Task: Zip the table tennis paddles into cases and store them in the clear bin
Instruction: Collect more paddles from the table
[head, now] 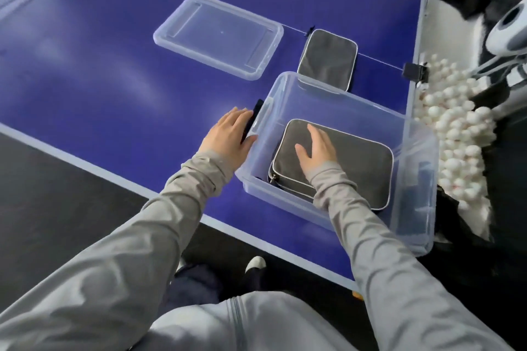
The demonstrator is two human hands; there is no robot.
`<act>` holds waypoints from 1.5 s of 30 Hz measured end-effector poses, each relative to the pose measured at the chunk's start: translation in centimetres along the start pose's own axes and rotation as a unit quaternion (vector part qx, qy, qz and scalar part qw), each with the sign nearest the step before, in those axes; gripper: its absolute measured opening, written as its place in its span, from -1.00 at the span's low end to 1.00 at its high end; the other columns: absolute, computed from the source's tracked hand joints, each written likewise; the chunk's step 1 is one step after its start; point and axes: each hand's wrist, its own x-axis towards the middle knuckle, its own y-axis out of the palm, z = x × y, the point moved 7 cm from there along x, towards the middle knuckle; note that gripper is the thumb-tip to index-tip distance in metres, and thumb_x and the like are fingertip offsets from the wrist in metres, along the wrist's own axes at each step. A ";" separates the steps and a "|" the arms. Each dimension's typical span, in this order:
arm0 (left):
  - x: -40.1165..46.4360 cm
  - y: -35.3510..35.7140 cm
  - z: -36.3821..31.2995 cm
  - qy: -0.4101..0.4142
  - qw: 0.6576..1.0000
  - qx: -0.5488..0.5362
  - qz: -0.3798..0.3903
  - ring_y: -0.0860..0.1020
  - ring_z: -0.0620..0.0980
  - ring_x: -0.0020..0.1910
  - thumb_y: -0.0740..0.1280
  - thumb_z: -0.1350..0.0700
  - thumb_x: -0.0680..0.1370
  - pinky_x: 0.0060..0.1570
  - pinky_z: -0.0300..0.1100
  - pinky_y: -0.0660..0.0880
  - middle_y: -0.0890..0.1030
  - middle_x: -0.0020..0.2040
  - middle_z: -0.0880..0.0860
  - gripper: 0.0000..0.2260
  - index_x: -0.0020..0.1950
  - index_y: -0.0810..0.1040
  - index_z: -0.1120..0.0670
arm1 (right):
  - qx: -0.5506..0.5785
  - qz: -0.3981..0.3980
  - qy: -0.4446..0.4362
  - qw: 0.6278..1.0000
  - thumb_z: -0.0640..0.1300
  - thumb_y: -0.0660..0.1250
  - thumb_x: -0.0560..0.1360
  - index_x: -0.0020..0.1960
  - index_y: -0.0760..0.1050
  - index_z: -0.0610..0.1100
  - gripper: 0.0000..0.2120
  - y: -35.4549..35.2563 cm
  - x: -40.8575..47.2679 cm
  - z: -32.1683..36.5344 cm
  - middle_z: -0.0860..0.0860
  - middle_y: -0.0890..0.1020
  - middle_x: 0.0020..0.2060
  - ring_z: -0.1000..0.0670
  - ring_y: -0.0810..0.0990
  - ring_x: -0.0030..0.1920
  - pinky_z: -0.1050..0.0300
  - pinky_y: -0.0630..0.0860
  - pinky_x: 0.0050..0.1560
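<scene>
A clear plastic bin [416,208] stands on the blue table near its front right corner. Inside it lies a grey zipped paddle case [362,162] with pale piping. My right hand [316,148] reaches into the bin and rests flat on that case, fingers spread. My left hand [228,134] rests against the bin's left outer wall, fingers straight, by the black latch [253,120] on the rim. A second grey paddle case [328,58] lies flat on the table just behind the bin.
The bin's clear lid [218,34] lies on the table at the back left. A heap of white balls [453,134] sits past the table's right edge, beside a black clamp [412,71]. The blue table [114,80] stretches left; dark floor lies below.
</scene>
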 end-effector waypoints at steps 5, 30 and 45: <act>-4.6 -3.5 7.9 -0.070 0.996 -0.009 -0.049 0.32 0.12 0.40 0.23 0.12 0.58 0.33 -0.06 0.25 0.41 0.38 0.14 -0.62 0.39 0.37 0.19 | -0.011 -0.004 -0.077 0.997 -0.19 0.22 0.55 0.42 0.22 -0.27 -0.53 4.5 0.3 8.2 -0.21 0.26 0.43 -0.16 0.13 0.48 0.10 0.00 0.44; -41.7 -5.7 45.9 -0.562 0.813 -0.075 0.134 0.39 0.14 0.33 0.19 0.04 0.59 0.30 -0.02 0.34 0.44 0.33 0.13 -0.62 0.38 0.34 0.13 | -0.364 0.472 -0.234 0.768 -0.06 0.16 0.58 0.45 0.20 -0.12 -0.54 44.6 -13.9 31.4 -0.10 0.31 0.41 -0.12 0.28 0.41 -0.02 0.25 0.41; -39.0 -16.2 61.0 -0.619 0.775 -0.109 0.054 0.40 0.13 0.33 0.19 0.04 0.59 0.32 -0.07 0.32 0.47 0.33 0.13 -0.64 0.36 0.39 0.11 | -0.353 0.482 -0.283 0.750 -0.04 0.17 0.58 0.43 0.22 -0.15 -0.54 56.7 -5.5 49.1 -0.14 0.36 0.37 -0.14 0.33 0.38 0.00 0.27 0.38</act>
